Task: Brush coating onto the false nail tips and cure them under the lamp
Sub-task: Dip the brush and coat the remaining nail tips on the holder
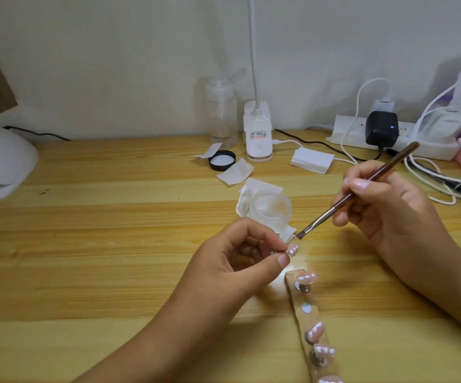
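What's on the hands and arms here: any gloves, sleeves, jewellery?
Nothing worn. Left hand and right hand have no gloves, rings or watch. Forearms are bare to the frame edge, no sleeves in view. Fingernails look short and unpainted.

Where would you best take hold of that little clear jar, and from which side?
Probably take the jar by its round side wall, coming from the far left: it stands upright with its mouth open, and the brush works at its near right.
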`<state>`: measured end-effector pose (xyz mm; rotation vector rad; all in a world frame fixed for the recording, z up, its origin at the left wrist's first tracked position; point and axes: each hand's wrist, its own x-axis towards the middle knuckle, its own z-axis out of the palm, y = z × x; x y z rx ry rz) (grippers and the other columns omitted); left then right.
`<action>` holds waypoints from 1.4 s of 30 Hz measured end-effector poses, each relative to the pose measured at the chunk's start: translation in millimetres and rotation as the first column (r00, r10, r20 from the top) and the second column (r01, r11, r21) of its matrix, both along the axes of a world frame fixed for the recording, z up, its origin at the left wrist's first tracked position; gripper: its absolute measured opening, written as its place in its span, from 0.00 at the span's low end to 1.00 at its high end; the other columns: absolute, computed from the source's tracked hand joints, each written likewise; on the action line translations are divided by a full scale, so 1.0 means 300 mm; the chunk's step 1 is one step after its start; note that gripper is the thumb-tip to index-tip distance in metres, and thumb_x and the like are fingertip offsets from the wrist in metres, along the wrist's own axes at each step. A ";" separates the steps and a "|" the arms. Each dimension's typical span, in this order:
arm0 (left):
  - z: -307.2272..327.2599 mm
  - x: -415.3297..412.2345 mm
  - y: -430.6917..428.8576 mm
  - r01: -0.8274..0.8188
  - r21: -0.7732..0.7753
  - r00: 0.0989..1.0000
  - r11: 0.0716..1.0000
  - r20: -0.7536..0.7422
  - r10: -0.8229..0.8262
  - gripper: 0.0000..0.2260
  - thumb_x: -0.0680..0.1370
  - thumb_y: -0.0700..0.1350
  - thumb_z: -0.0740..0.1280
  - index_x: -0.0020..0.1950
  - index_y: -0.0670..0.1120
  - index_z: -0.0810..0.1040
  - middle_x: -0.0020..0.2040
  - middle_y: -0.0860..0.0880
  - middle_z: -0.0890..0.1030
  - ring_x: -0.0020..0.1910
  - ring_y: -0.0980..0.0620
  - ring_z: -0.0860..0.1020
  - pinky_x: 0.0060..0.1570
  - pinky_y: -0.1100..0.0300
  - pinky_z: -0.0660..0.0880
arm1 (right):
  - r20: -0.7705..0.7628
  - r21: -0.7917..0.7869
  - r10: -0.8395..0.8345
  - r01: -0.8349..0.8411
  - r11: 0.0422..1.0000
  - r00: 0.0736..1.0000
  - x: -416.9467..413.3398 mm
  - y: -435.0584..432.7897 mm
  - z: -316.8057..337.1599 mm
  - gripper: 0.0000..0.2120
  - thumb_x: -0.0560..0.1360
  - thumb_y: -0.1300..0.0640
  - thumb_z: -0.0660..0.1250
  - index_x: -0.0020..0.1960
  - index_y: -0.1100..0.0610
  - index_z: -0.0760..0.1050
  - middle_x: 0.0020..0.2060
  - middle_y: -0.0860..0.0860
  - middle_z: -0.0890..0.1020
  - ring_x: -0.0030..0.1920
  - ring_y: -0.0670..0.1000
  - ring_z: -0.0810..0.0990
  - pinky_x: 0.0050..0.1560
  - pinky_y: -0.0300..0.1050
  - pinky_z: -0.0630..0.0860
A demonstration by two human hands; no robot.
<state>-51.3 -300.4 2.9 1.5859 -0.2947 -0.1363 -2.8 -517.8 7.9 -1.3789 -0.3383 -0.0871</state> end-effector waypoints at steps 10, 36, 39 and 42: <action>0.008 -0.003 -0.004 0.000 -0.018 1.000 1.000 -0.027 0.000 0.05 0.68 0.44 0.73 0.37 0.54 0.83 0.39 0.51 0.82 0.36 0.59 0.76 0.38 0.69 0.73 | 0.000 -0.063 0.040 -0.040 0.997 0.999 -0.007 0.010 0.003 0.09 0.72 0.57 0.63 0.38 0.47 0.79 0.32 0.54 0.80 0.31 0.51 0.81 0.37 0.41 0.79; 0.010 -0.001 -0.003 0.000 -0.076 0.998 0.997 -0.070 -0.005 0.07 0.69 0.43 0.73 0.35 0.54 0.79 0.33 0.54 0.80 0.32 0.58 0.76 0.34 0.69 0.73 | 0.085 -0.048 0.026 -0.022 0.999 0.996 -0.024 0.015 -0.001 0.03 0.70 0.52 0.66 0.42 0.49 0.78 0.34 0.54 0.82 0.37 0.54 0.84 0.40 0.41 0.79; 0.009 -0.001 -0.003 0.003 -0.069 0.998 0.998 -0.067 -0.007 0.07 0.69 0.43 0.73 0.35 0.54 0.79 0.33 0.54 0.80 0.32 0.57 0.76 0.35 0.68 0.73 | 0.079 -0.055 -0.008 0.013 0.998 0.997 -0.020 0.014 -0.003 0.03 0.71 0.52 0.66 0.43 0.49 0.78 0.35 0.53 0.83 0.38 0.54 0.84 0.40 0.40 0.79; 0.008 -0.001 0.001 0.013 -0.081 0.997 0.997 -0.072 -0.019 0.05 0.67 0.47 0.75 0.38 0.53 0.80 0.36 0.53 0.80 0.33 0.56 0.77 0.37 0.67 0.74 | 0.061 -0.013 -0.011 0.012 1.000 0.998 -0.017 0.011 -0.001 0.04 0.72 0.55 0.66 0.42 0.48 0.79 0.34 0.52 0.82 0.37 0.52 0.83 0.39 0.39 0.79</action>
